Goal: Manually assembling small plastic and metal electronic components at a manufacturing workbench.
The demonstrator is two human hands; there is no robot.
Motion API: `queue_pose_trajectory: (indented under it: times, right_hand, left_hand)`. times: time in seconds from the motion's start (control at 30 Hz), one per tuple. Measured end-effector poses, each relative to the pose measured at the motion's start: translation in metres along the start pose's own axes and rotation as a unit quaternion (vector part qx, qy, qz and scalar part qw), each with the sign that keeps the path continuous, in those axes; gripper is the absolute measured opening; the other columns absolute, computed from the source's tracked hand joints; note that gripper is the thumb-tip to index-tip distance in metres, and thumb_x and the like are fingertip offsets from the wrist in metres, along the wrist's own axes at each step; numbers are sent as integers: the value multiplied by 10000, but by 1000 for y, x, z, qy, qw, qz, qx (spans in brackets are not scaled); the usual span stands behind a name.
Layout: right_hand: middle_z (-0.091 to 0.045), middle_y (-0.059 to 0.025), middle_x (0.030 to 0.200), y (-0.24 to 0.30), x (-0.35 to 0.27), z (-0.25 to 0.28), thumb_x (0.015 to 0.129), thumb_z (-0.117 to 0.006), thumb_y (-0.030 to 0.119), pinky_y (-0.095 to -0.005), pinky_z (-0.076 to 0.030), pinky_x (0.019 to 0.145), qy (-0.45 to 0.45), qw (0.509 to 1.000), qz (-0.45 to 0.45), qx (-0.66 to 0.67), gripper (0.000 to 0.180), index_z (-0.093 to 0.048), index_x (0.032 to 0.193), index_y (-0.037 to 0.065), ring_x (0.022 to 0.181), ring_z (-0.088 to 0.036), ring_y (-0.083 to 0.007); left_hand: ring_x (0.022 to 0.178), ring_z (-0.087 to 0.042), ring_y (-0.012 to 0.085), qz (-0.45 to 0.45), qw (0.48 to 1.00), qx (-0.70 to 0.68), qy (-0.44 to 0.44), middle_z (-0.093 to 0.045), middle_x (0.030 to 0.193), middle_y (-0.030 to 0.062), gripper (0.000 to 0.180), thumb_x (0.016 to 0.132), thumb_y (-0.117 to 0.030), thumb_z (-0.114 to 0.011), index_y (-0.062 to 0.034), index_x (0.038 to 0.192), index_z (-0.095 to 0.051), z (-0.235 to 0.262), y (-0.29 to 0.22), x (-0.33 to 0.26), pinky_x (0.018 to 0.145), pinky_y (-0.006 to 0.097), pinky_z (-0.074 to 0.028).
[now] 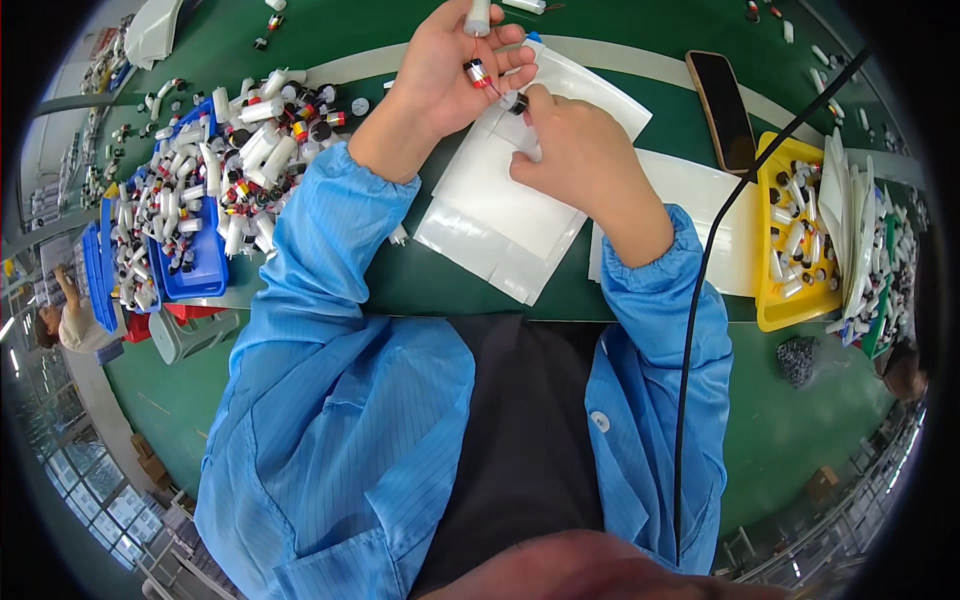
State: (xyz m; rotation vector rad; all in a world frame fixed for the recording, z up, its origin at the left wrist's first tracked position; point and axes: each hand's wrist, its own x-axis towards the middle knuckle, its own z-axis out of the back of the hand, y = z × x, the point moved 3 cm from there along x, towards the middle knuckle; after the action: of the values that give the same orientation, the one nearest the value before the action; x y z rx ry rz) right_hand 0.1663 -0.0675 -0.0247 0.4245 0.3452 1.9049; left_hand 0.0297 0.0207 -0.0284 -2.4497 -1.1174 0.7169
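Note:
My left hand is turned palm up near the top of the view, with its fingers partly curled. A white plastic tube is gripped at its far side. A small cylinder with red, white and black bands lies against its fingers, with thin red wires running from it. My right hand, its fingers bent, pinches a small black-ended round part beside the left palm. Beneath both hands are white sheets and clear plastic bags on the green table.
To the left, blue bins and a large heap of white tubes cover the table. A phone lies at the right, near a yellow tray of similar parts. A black cable crosses the right side.

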Motion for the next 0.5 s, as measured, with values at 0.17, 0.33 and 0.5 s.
queue_pose_trajectory:
  times: [0.17,0.33,0.5]
  right_hand:
    - [-680,-189,867,-5,2,9,705,-744,216,-438,-555,688,14,999,-26,36,451,-534,1054,22,787,-687,-352]
    - [-668,-142,889,-15,5,43,710,-773,135,-434,-540,671,-221,945,-36,237,447,-507,1057,40,752,-661,-360]
    - [-665,-91,1047,13,8,29,742,-805,55,-425,-447,896,-387,878,156,234,422,-524,1056,85,1045,-606,-318]
  left_hand:
    - [786,-618,269,-17,999,-33,8,-625,816,81,412,1061,-424,-390,-88,920,-583,-8,-13,-9,755,419,-533]
    - [972,-656,305,-58,996,-56,37,-669,953,158,390,1063,-386,-414,-71,914,-589,-33,-25,-18,883,437,-552]
    - [1186,-608,342,-29,997,-49,48,-647,1148,245,438,1080,-405,-389,-27,959,-576,-55,-7,-11,1019,450,-519]
